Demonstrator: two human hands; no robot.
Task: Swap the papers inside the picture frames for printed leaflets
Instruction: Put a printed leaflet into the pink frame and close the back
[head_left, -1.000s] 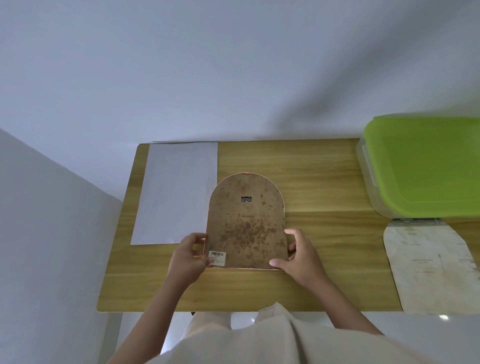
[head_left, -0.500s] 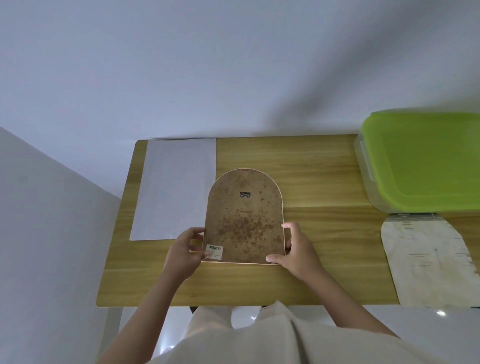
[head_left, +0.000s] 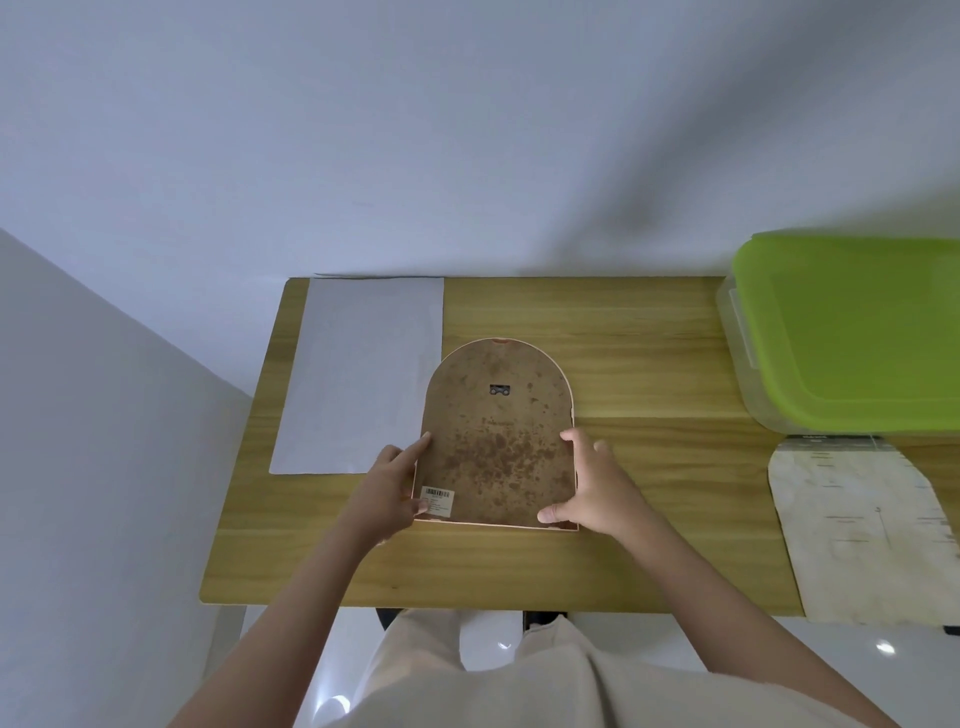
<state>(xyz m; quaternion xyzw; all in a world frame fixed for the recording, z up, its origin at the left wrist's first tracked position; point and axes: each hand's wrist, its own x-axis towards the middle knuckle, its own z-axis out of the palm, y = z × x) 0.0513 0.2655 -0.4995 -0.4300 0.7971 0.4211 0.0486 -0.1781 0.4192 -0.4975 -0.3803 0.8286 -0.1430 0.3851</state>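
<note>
An arched picture frame (head_left: 497, 436) is lying face down near the middle of the wooden table (head_left: 649, 374), its stained brown backing board facing up, a small hanger near the far end and a barcode sticker at the near left corner. The left hand (head_left: 390, 493) is resting against the frame's left edge with fingers fairly straight, one pointing along the edge. The right hand (head_left: 597, 491) is bracing the right edge, its thumb pressing the near right corner; neither hand is curling round anything.

The likely trouble: if the backing is being pried up from one corner only, the board could flex or crack, or the frame could skid toward the near table edge. Any glass beneath is hidden, so it might be slipping out unnoticed.

A grey sheet (head_left: 358, 374) is lying to the left, its right edge tucked just under the frame. An arch-shaped printed paper (head_left: 862, 525) is lying at the right. Far right, a clear storage box with a green lid (head_left: 852, 332) is sitting closed; its contents cannot be made out.
</note>
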